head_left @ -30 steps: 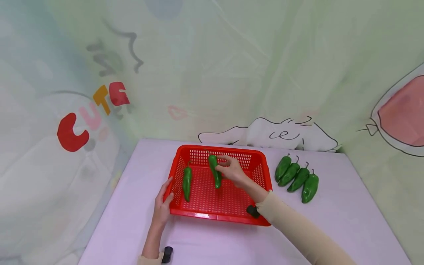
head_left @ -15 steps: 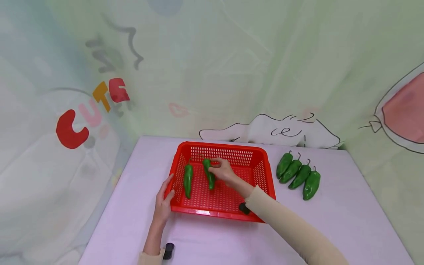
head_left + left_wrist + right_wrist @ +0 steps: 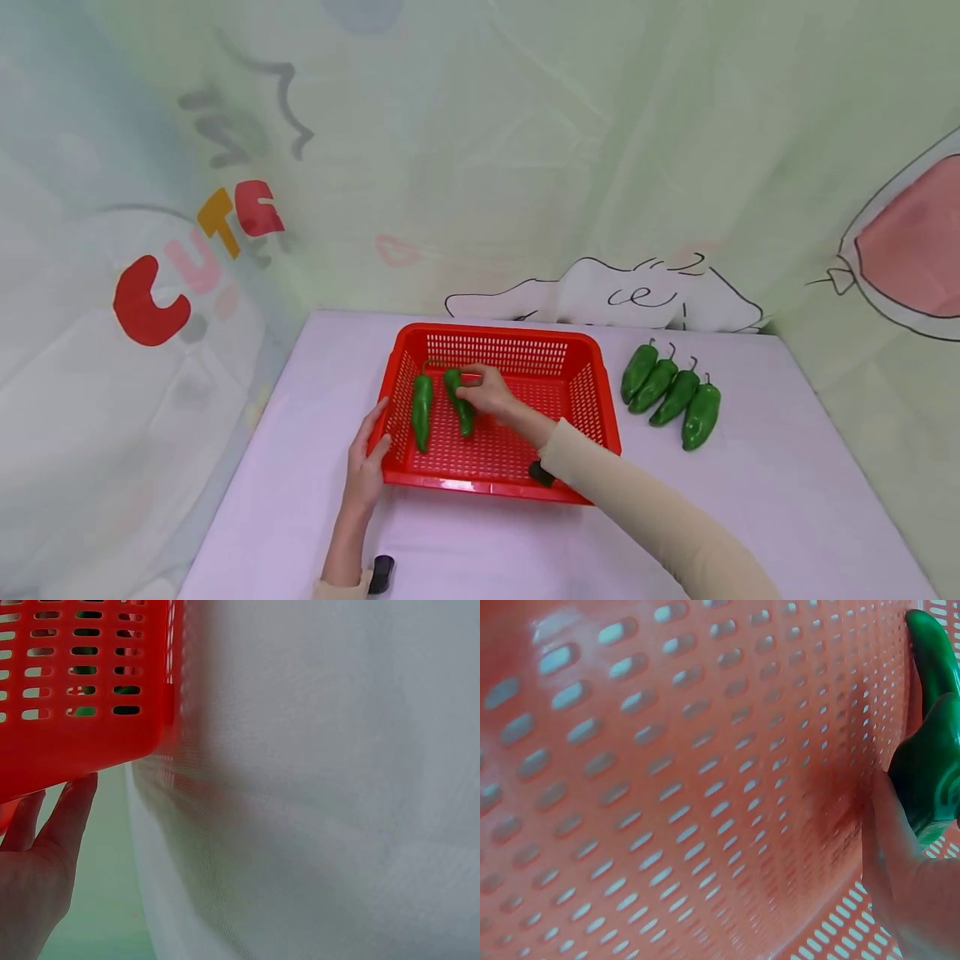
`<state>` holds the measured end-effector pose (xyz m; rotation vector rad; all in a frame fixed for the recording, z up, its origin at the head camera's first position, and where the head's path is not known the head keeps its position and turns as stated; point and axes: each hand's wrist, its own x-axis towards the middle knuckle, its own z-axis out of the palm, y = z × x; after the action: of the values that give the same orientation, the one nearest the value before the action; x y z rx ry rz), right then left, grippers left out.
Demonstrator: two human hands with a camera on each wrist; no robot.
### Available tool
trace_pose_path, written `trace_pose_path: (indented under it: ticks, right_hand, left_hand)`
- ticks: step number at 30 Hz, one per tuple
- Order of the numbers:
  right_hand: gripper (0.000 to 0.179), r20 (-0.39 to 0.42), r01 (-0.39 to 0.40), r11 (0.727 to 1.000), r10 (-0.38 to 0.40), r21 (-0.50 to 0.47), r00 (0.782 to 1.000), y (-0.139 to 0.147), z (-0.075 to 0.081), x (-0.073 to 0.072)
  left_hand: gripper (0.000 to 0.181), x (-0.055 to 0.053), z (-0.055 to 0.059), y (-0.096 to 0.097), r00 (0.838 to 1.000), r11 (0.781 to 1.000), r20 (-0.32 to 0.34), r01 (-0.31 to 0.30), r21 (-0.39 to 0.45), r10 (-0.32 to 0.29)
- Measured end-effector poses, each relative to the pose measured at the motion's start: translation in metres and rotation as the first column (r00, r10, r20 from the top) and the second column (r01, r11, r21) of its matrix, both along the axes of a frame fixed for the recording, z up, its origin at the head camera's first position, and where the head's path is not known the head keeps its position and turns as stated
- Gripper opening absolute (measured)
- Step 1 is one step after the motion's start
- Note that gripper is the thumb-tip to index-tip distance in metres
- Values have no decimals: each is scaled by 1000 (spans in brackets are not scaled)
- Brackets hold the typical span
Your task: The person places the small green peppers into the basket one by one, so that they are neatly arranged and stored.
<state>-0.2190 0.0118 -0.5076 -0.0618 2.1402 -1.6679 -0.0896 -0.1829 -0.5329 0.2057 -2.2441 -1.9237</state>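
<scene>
A red plastic basket [image 3: 487,492] stands on the table, with one long green pepper [image 3: 422,412] lying along its left side. Inside it, my right hand [image 3: 487,392] pinches a second green pepper [image 3: 460,408] between thumb and fingers, just right of the first. In the right wrist view this held pepper [image 3: 928,761] sits at the fingertips, close over the perforated floor, and the other pepper [image 3: 935,660] shows beyond it. My left hand [image 3: 365,467] rests against the basket's left rim, fingers extended; the left wrist view shows fingertips [image 3: 79,799] right at the rim.
Several more green peppers [image 3: 671,396] lie side by side on the white table [image 3: 757,475], right of the basket. A printed cloth backdrop [image 3: 525,167] rises behind the table's far edge. Black wrist bands [image 3: 381,575] sit at both sleeves.
My right hand has carried the held pepper leftward and down toward the one at the basket's left side. My left hand stays at the rim.
</scene>
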Motion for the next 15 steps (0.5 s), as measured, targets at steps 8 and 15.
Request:
trace_pose_path:
  ticks: [8,15]
  right_hand:
    - [48,-28,-12,999,13,48,1000,-16,-2,2]
    - [49,-79,-12,995,19,99,997,-22,-4,0]
  left_hand:
    - [55,1,-3,-1,1000,1000,-15,-10,-4,10]
    - [55,-1,-2,-1,1000,1000,-16,11,0,-11]
